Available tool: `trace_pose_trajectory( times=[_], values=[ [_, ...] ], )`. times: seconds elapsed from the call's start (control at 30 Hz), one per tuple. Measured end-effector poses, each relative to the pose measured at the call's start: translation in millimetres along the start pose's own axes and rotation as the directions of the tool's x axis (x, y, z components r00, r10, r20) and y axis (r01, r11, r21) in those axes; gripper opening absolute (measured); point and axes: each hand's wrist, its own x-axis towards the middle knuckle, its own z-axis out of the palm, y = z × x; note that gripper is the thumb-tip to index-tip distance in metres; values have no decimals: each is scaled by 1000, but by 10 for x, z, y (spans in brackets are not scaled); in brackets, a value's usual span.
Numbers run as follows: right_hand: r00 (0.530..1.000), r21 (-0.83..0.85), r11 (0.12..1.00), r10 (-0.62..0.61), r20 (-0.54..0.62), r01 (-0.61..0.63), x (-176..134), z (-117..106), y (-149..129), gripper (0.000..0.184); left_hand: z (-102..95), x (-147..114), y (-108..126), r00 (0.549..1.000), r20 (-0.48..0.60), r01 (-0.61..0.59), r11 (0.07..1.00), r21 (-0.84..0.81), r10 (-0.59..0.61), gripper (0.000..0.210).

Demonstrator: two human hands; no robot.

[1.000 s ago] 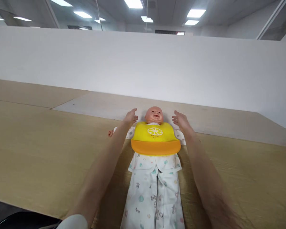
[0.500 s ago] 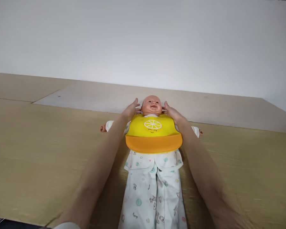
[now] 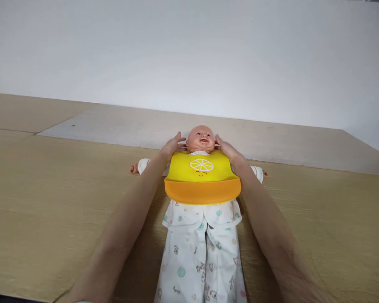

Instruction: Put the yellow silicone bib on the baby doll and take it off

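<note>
A baby doll [image 3: 200,139] lies on its back with its head away from me, dressed in a white printed top and trousers [image 3: 189,256]. Across its chest is a yellow bib [image 3: 202,168] with a lemon-slice print and an orange catch pocket [image 3: 202,191]. My left hand [image 3: 174,145] is at the left side of the doll's neck, thumb raised apart from the stretched fingers. On the other side, my right hand [image 3: 225,147] mirrors it, thumb up beside the doll's head. Fingertips of both hands and the bib's neck straps are hidden at the neck.
The doll rests on a tan wooden surface [image 3: 66,202]. Behind its head runs a paler strip [image 3: 139,126], and a white wall [image 3: 189,54] rises beyond. The doll's arms stick out sideways past my forearms.
My right thumb has come slightly closer to the doll's head. Otherwise both hands keep their places at the neck, and the view has shifted a little.
</note>
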Motion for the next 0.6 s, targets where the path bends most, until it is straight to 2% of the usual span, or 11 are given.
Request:
trace_pose_trajectory(
  times=[0.1, 0.2, 0.4, 0.6],
  values=[
    [995, 26, 1000, 10, 102, -13, 11, 9, 63, 70, 50, 22, -15, 998, 54, 15, 999, -35, -13, 63],
    [986, 44, 999, -15, 165, 7, 2, -5, 87, 73, 52, 42, -16, 998, 49, 30, 995, -95, -25, 63],
    [994, 66, 994, -87, 67, 83, -18, -55, -5, 69, 31, 13, 50, 997, 27, -70, 989, -131, 74, 62],
    [997, 108, 992, -67, 40, 63, -155, -41, -7, 62, 90, -248, 23, 995, 9, -98, 990, -101, 99, 63]
  ],
)
